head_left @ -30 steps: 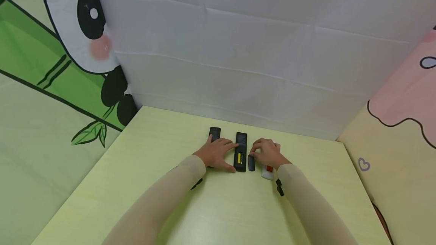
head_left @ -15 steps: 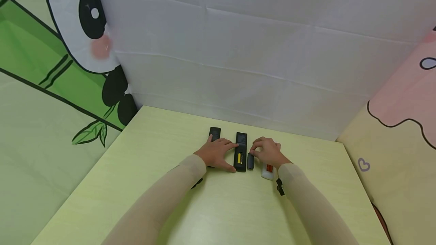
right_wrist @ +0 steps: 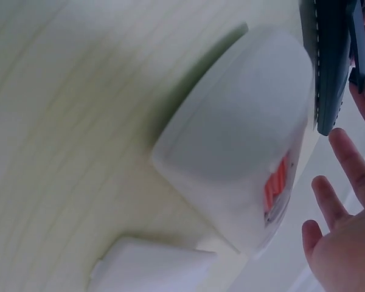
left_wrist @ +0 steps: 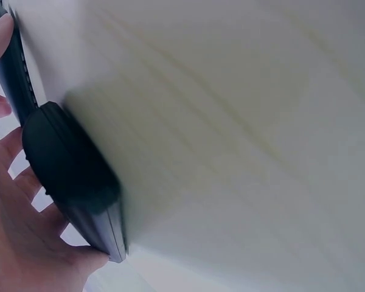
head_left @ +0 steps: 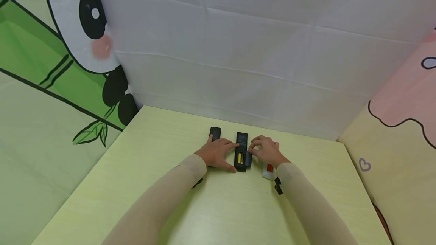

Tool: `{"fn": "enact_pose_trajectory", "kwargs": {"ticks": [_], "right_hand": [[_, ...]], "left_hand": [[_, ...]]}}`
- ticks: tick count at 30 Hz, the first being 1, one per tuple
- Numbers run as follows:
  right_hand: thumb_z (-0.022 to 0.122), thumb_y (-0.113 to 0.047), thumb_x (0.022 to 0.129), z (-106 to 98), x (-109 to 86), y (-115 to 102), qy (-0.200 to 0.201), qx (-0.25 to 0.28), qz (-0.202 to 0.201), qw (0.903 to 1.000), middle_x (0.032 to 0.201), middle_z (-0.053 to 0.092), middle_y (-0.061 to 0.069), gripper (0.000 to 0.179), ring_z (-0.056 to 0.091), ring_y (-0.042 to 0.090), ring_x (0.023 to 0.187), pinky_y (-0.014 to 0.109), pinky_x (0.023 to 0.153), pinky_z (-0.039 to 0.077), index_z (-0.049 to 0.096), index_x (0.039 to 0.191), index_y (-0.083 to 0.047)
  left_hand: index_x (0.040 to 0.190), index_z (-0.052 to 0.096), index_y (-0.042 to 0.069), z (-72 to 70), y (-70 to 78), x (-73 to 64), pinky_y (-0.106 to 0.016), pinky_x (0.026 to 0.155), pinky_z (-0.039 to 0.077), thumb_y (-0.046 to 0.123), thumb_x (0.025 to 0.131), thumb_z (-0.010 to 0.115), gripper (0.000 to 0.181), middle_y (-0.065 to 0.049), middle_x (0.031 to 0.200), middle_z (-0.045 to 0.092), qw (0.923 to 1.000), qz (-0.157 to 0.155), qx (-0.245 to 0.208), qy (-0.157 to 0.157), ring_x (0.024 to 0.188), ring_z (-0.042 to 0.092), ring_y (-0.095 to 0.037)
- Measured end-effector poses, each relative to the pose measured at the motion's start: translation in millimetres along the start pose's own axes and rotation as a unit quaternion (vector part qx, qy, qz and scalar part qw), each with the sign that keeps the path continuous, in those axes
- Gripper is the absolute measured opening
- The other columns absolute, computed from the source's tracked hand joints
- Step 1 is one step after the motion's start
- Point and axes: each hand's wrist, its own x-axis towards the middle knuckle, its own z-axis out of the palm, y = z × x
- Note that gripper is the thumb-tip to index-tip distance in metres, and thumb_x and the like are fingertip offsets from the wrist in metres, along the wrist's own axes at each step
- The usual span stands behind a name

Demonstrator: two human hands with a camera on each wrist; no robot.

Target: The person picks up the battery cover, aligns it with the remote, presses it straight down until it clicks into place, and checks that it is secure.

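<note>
A black remote control (head_left: 241, 139) lies back up in the middle of the table, a yellow battery (head_left: 240, 158) showing in its bay. My left hand (head_left: 216, 153) spreads across to it, index finger and thumb at its left edge. Under that hand is a second black remote (head_left: 215, 132), partly covered; a fingertip rests at its far end in the left wrist view. My right hand (head_left: 267, 150) pinches a dark battery cover (head_left: 249, 159) along the middle remote's right edge. The right wrist view shows this cover (right_wrist: 357, 45) tilted over the black remote (right_wrist: 330, 67).
Partly beneath my right hand sits a white remote (head_left: 267, 174), an orange battery (head_left: 270, 168) visible in it. A separate white piece (right_wrist: 149, 267) lies beside it in the right wrist view. Behind the table (head_left: 190, 207) hangs a pale cloth wall (head_left: 235, 56).
My right hand has shifted slightly left, bringing the battery cover from beside the middle remote up against its right edge. The left hand and the remotes have stayed put.
</note>
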Motion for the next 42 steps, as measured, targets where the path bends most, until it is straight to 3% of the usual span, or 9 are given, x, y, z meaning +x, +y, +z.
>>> {"fn": "enact_pose_trajectory", "kwargs": {"ticks": [6, 13, 17, 31, 42], "right_hand": [[0.08, -0.031, 0.115, 0, 0.2, -2, 0.004, 0.015, -0.003, 0.9999, 0.166, 0.07, 0.016, 0.019, 0.054, 0.053, 0.164, 0.077, 0.128, 0.031, 0.093, 0.109, -0.019], [0.083, -0.03, 0.113, 0, 0.0, -4, 0.006, 0.045, 0.001, 0.999, 0.18, 0.058, 0.017, 0.02, 0.021, 0.053, 0.184, 0.084, 0.14, 0.015, 0.094, 0.108, -0.015], [0.084, -0.032, 0.112, -2, 1.0, -4, 0.0, 0.059, 0.006, 0.9982, 0.185, 0.052, 0.016, 0.022, 0.011, 0.052, 0.186, 0.086, 0.142, 0.008, 0.094, 0.11, -0.013], [0.084, -0.036, 0.112, 2, 8.0, -1, -0.007, 0.068, 0.015, 0.9976, 0.193, 0.04, 0.012, 0.027, -0.001, 0.054, 0.187, 0.087, 0.144, 0.0, 0.095, 0.112, -0.011], [0.093, -0.038, 0.105, 9, 11.1, 3, 0.03, 0.078, -0.032, 0.996, 0.187, 0.049, 0.01, 0.022, 0.003, 0.054, 0.186, 0.091, 0.14, 0.002, 0.095, 0.097, -0.018]], "left_hand": [[0.183, 0.046, 0.038, -1.4, 0.7, -1.0, -0.086, 0.144, 0.018, 0.084, 0.093, 0.085, 0.109, -0.001, 0.185, 0.054, 1.0, 0.002, -0.003, 0.003, 0.177, 0.048, -0.031], [0.184, 0.045, 0.037, -1.9, 1.2, -1.1, -0.086, 0.145, 0.017, 0.083, 0.093, 0.085, 0.109, -0.001, 0.186, 0.054, 1.0, 0.001, -0.003, -0.001, 0.177, 0.047, -0.031], [0.184, 0.045, 0.037, -1.8, 0.8, -1.2, -0.086, 0.145, 0.017, 0.084, 0.093, 0.084, 0.109, -0.001, 0.186, 0.054, 1.0, 0.002, -0.003, 0.0, 0.177, 0.047, -0.031], [0.183, 0.046, 0.037, 0.2, -2.1, 0.2, -0.087, 0.144, 0.017, 0.085, 0.094, 0.083, 0.109, -0.002, 0.185, 0.054, 1.0, 0.008, -0.003, 0.002, 0.177, 0.048, -0.032], [0.184, 0.045, 0.038, 1.6, -4.3, 1.1, -0.087, 0.144, 0.017, 0.085, 0.094, 0.082, 0.109, -0.001, 0.184, 0.055, 0.9999, 0.011, 0.0, 0.003, 0.177, 0.048, -0.031]]}}
